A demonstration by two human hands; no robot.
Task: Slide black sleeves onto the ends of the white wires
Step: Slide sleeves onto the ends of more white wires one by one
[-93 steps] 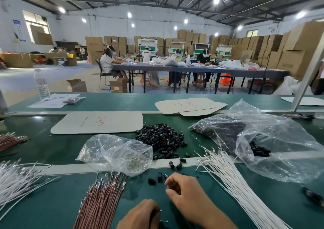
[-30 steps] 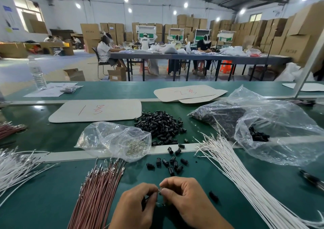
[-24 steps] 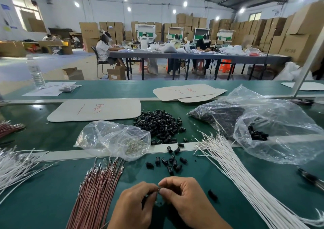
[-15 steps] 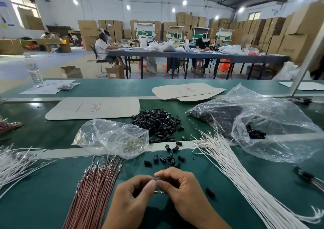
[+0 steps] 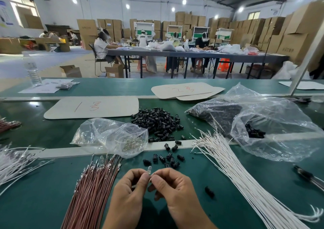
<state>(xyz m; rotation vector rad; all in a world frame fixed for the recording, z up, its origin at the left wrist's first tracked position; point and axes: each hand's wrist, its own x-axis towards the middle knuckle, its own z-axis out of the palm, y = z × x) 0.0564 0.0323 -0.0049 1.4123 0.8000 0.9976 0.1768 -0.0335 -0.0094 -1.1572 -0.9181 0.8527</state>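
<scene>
Both hands are up close at the near edge of the surface [image 5: 35, 202], fingertips meeting. The left grip [image 5: 129, 188] and right grip [image 5: 173, 190] each pinch a tiny glassy-tipped part [image 5: 149, 169] from either side, fingers curled tight. It's too small to say whether it's a wire end or a terminal, and I can't make out a sleeve on it yet. Holding it raised and central looks like a way to line it up by eye. The stock is fanned out within reach. The white wires [image 5: 236, 169] lie just right of the hands, their ends pointing far so one can be drawn off. A few loose sleeves [image 5: 166, 157] sit just beyond the fingertips, pulled off the main pile [image 5: 157, 123] farther back, and one stray sleeve [image 5: 209, 192] lies near the right wrist. The red wires [image 5: 93, 185] lie to the left, with a bag of metal bits [image 5: 114, 137] behind them and a bigger bag [image 5: 271, 123] far right. My read: this is alignment work, with threading the sleeve next, and a slip could flick the part away.
</scene>
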